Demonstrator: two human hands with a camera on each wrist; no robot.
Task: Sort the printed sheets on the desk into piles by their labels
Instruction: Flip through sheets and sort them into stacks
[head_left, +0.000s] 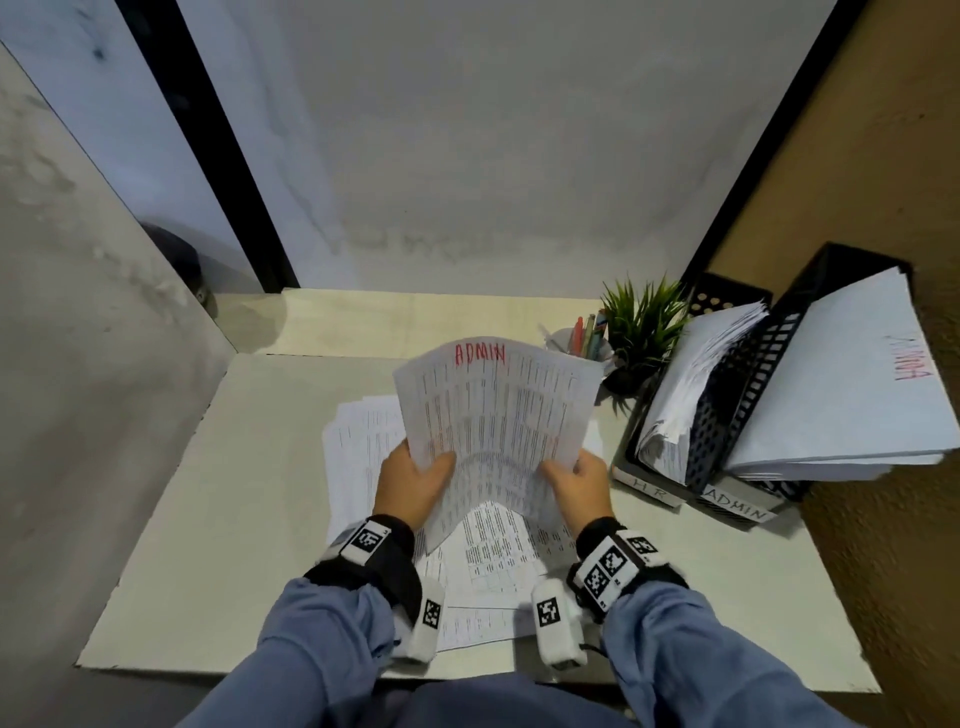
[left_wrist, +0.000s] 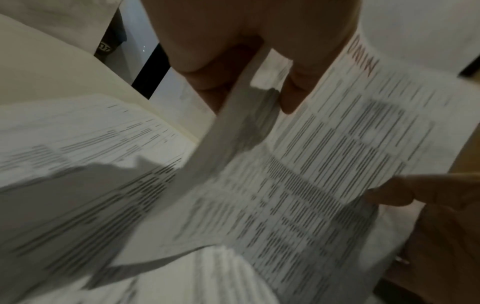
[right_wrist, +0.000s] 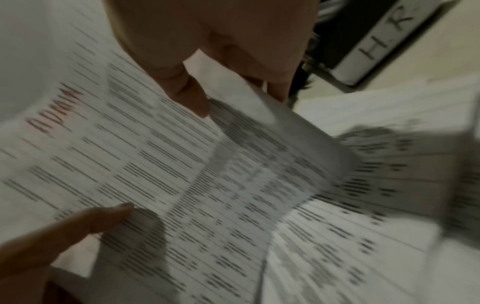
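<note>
A printed sheet (head_left: 498, 410) with ADMIN written in red along its top edge is held up above the desk, bowed in the middle. My left hand (head_left: 415, 478) pinches its lower left edge, thumb on the printed face. My right hand (head_left: 576, 483) pinches the lower right edge in the same way. The wrist views show the same sheet (left_wrist: 324, 164) (right_wrist: 155, 164) close up and blurred. Under it a loose spread of printed sheets (head_left: 493, 545) lies flat on the desk. At the right stand two black trays: one labelled HR (head_left: 649, 491) and one labelled ADMIN (head_left: 737, 509), both holding paper.
A small green plant (head_left: 641, 322) and a cup of pens (head_left: 584, 338) stand at the back right, just behind the held sheet. Walls close the desk (head_left: 208, 519) on the left, back and right. The HR label (right_wrist: 384, 41) shows near my right hand.
</note>
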